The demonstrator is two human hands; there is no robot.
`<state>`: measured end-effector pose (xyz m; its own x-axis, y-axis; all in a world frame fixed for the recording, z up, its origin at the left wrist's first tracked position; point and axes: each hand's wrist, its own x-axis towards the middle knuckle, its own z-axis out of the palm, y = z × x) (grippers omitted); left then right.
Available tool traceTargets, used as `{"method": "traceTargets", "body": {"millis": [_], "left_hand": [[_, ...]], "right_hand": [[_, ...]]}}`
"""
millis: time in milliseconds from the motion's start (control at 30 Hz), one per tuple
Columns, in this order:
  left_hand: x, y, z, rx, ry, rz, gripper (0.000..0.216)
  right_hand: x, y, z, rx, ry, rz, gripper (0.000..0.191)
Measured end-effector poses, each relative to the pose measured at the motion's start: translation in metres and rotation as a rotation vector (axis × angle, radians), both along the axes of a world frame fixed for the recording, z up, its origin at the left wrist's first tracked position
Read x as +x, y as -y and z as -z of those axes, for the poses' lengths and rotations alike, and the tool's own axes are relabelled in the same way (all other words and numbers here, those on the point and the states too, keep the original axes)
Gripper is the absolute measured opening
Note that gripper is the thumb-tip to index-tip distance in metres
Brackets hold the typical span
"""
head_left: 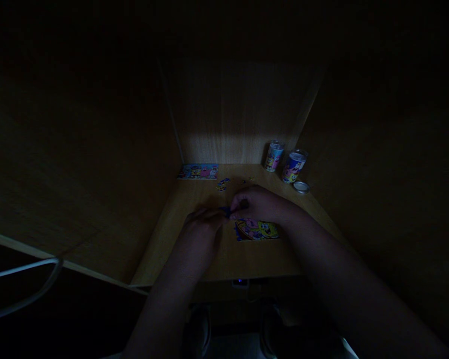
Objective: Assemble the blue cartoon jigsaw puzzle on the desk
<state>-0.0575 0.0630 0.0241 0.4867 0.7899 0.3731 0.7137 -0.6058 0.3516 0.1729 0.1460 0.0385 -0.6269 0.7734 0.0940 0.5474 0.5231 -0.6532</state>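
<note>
My left hand (205, 219) and my right hand (256, 202) meet over the middle of the wooden desktop. Between their fingertips are dark blue jigsaw pieces (225, 210), pinched from both sides; dim light hides their exact shapes. Just below my right hand lies a partly joined cartoon jigsaw (256, 230) with a yellow and a pink figure, its upper right covered by that hand. Beyond the hands, loose jigsaw pieces (222, 185) form a small cluster. A few more small pieces (251, 178) lie to their right.
A cartoon picture strip (198, 171) lies at the back left. Two printed cans with clear tops, a light blue can (273, 157) and a dark blue can (294, 166), stand at the back right. A round lid (301, 187) lies beside them. Wooden panels enclose the desktop (179, 254).
</note>
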Motion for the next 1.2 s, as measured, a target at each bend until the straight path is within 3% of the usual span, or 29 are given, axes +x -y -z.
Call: {"method": "traceTargets", "body": {"millis": [467, 733, 933, 1200], "left_hand": [[0.0001, -0.0006, 0.0036, 0.023, 0.027, -0.011, 0.038], [0.0002, -0.001, 0.003, 0.033, 0.016, -0.008, 0.04], [-0.0004, -0.0008, 0.0047, 0.032, 0.018, 0.004, 0.044], [0.0002, 0.0004, 0.003, 0.026, 0.009, -0.006, 0.037]], "right_hand": [[0.0025, -0.0007, 0.0013, 0.009, 0.011, -0.015, 0.013], [0.0013, 0.0007, -0.0009, 0.032, 0.008, -0.059, 0.009], [0.0017, 0.0012, 0.0004, 0.086, 0.03, -0.057, 0.017], [0.001, 0.003, -0.0015, 0.109, 0.062, -0.074, 0.015]]}}
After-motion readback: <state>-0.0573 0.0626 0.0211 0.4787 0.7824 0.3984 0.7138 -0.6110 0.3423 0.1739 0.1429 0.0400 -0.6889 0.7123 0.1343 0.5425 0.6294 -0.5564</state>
